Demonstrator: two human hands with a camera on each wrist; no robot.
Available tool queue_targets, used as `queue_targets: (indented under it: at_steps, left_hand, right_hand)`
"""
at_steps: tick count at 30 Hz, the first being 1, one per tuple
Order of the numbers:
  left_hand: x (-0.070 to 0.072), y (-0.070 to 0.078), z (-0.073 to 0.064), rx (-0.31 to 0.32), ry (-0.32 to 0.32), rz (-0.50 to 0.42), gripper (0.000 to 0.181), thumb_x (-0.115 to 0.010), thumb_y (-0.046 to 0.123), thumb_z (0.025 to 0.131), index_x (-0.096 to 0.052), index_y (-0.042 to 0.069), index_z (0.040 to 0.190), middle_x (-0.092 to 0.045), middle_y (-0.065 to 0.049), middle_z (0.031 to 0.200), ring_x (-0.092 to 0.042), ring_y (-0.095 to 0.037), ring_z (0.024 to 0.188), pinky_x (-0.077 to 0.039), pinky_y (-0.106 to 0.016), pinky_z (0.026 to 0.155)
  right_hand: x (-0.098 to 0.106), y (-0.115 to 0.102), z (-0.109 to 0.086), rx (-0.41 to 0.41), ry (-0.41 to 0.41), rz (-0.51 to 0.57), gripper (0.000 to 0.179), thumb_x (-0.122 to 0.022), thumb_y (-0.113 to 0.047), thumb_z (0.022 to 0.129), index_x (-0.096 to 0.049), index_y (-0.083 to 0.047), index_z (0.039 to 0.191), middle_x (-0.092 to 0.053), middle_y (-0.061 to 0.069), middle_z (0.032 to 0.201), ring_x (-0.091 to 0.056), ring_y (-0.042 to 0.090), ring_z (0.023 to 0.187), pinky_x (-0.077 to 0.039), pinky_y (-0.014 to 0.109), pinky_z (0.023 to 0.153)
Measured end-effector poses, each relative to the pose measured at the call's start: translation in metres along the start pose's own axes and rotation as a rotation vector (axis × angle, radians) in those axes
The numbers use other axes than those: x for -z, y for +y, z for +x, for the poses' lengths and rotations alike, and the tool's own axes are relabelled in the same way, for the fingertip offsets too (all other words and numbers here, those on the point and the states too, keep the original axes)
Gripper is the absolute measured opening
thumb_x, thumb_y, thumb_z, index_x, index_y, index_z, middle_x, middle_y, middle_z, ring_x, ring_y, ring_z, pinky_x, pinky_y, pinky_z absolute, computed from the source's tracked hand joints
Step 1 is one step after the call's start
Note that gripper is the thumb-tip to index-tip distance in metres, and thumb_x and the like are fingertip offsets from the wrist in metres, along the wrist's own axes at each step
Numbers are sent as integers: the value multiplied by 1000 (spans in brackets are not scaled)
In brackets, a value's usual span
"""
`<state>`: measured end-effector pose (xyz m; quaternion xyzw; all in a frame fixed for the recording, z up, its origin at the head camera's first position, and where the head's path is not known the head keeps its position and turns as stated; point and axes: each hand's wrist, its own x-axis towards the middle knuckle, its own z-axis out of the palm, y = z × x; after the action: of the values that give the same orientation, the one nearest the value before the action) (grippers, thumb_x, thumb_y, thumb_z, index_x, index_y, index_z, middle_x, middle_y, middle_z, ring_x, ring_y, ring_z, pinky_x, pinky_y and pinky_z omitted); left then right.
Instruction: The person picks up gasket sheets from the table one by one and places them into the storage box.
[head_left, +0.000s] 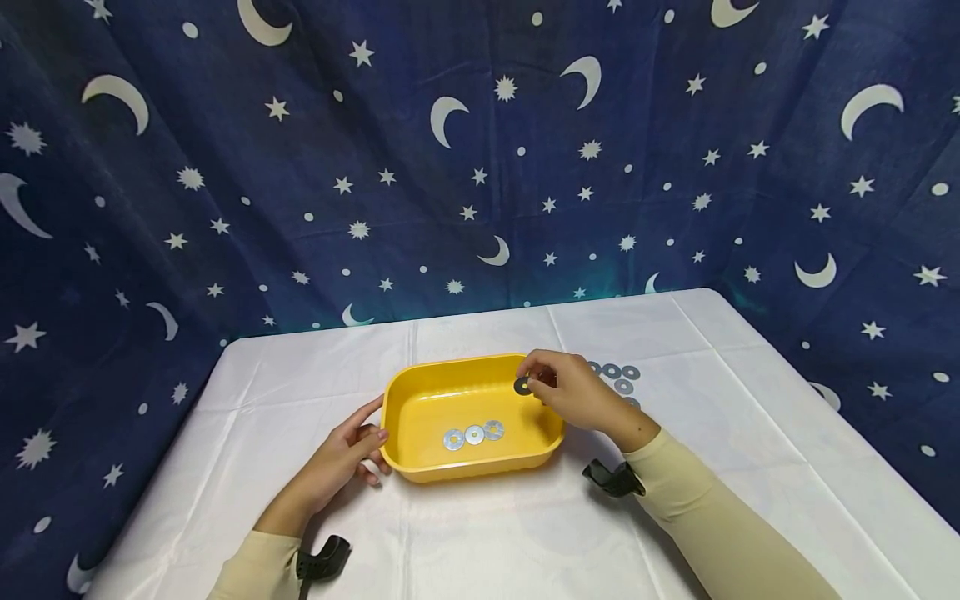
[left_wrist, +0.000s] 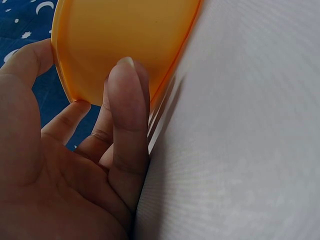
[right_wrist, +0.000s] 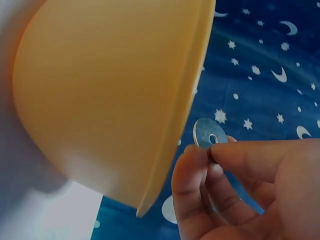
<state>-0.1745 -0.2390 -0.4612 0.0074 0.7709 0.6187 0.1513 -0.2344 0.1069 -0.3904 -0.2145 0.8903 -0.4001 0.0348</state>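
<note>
A yellow plastic tray (head_left: 450, 472) stands on the white cloth, with three flat metal washers (head_left: 474, 435) in a row on its floor. At its left end my left hand (head_left: 337, 462) holds the rim, thumb at the edge and fingers against the outer wall (left_wrist: 125, 30). My right hand (head_left: 573, 392) is over the tray's right end. Between thumb and fingertips it pinches one washer (right_wrist: 206, 131), held tilted above the rim in the right wrist view. In the head view that washer (head_left: 522, 386) looks dark.
Several more washers (head_left: 623, 387) lie on the table right of the tray, some partly hidden by my right hand. The white-covered table (head_left: 480, 542) ends at a dark blue curtain (head_left: 420, 208) with moons and stars. Black straps (head_left: 324, 560) sit at both wrists.
</note>
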Motion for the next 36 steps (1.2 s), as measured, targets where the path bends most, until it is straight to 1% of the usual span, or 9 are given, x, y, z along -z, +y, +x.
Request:
queue_targets:
  at_steps: [3, 5, 12, 23, 30, 36]
  left_hand:
    - [1, -1, 0, -1, 2, 4, 60, -56, 34, 91, -26, 35, 143, -52, -14, 102, -64, -28, 74, -57, -33, 59]
    - [1, -1, 0, 2, 4, 2, 60, -56, 35, 90, -26, 35, 142, -52, -13, 101, -65, -27, 74, -57, -34, 59]
    - [2, -4, 2, -7, -16, -10, 61, -55, 33, 91, -24, 34, 144, -51, -14, 104, -64, -26, 73, -56, -33, 58]
    - [2, -3, 2, 6, -3, -10, 58, -55, 32, 92, -26, 37, 142, -51, -13, 100, -64, -28, 74, -56, -34, 58]
    - [2, -1, 2, 4, -6, -1, 58, -54, 32, 92, -26, 35, 143, -51, -13, 99, -64, -28, 75, -56, -33, 59]
    - [3, -4, 4, 15, -7, -5, 59, -53, 29, 93, -23, 33, 144, -51, -12, 100, -64, -29, 76, -56, -34, 59]
  right_hand:
    - [-4, -2, 4, 11, -38, 21, 14, -59, -6, 87, -63, -18, 94, -60, 7, 80, -56, 15, 64, -52, 23, 57]
    - [-6, -3, 6, 28, -61, 16, 14, -59, -6, 87, -63, -17, 94, -61, 7, 79, -56, 15, 62, -52, 23, 56]
    - [-17, -5, 13, 64, -99, -50, 12, -61, -7, 86, -64, -17, 92, -57, -1, 71, -53, 13, 60, -49, 22, 51]
    - [-32, -8, 23, 91, -157, -98, 12, -65, -9, 84, -64, -18, 91, -58, -2, 71, -51, 13, 63, -46, 21, 53]
    - [-37, -7, 27, 91, -185, -151, 7, -68, -13, 83, -65, -16, 89, -55, -2, 67, -49, 12, 63, -44, 21, 55]
    - [-41, -5, 28, 84, -182, -195, 8, -67, -12, 82, -66, -16, 89, -56, -3, 67, -49, 12, 63, -44, 21, 56]
